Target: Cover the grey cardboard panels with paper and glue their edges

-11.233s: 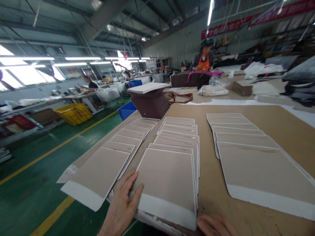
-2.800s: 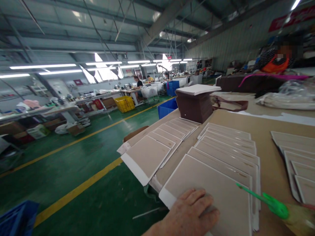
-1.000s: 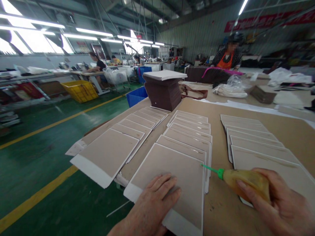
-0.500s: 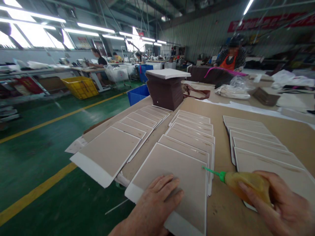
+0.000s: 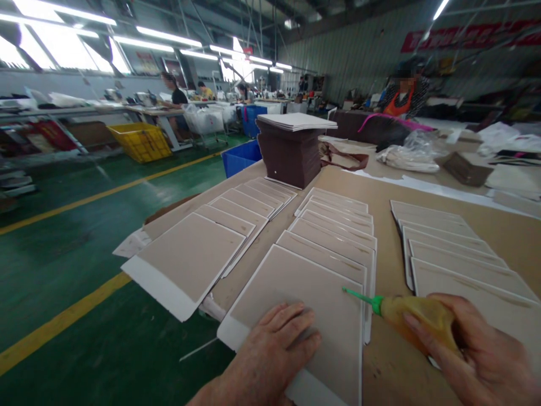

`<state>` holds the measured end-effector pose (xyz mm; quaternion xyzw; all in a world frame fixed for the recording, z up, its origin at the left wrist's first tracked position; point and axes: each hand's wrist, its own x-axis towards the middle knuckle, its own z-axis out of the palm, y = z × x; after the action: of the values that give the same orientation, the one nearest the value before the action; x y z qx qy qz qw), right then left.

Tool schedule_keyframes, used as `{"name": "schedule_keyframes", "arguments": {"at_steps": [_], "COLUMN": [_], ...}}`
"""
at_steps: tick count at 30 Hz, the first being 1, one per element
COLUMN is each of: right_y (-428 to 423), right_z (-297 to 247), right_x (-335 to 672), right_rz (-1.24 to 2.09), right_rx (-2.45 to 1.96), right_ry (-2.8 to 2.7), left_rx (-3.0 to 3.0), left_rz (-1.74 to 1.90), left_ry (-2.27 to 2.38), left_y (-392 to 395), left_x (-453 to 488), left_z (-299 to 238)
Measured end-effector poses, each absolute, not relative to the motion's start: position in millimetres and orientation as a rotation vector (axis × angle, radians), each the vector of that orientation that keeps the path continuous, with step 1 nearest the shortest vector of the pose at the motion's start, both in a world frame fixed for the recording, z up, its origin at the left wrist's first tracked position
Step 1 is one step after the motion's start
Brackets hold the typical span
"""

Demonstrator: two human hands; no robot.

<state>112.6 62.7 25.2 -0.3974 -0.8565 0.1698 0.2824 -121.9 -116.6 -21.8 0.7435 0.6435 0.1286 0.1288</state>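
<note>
My left hand lies flat, fingers stretched out, on the nearest grey-brown board of the middle fanned row. My right hand grips a yellowish glue bottle. Its green nozzle touches the right side of that same board. Behind it, the middle row of overlapping boards runs away from me. A left row and a right row lie alongside on the brown table.
A tall dark brown stack topped with white sheets stands at the far end of the rows. A person in an orange apron works across the table. Blue bin and yellow crate stand on the green floor at left.
The glue bottle's nozzle has slid slightly nearer along the board's right side. My left hand stays flat on the board. The view shifted a little.
</note>
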Motion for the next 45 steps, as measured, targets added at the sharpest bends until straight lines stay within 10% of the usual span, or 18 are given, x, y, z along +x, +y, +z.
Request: {"name": "schedule_keyframes", "arguments": {"at_steps": [23,45], "right_y": [85,103], "right_z": [30,45], "right_x": [-35,114], "right_rz": [0.333,0.495], "right_rx": [-0.402,-0.913], "right_ry": [-2.546,-2.395], "left_rx": [2.272,2.150], "left_rz": [0.395,0.431], "left_ry": [1.783,1.877], "left_y": [-115,-114], "left_x": [-133,-124], "left_z": [-35,-17]}}
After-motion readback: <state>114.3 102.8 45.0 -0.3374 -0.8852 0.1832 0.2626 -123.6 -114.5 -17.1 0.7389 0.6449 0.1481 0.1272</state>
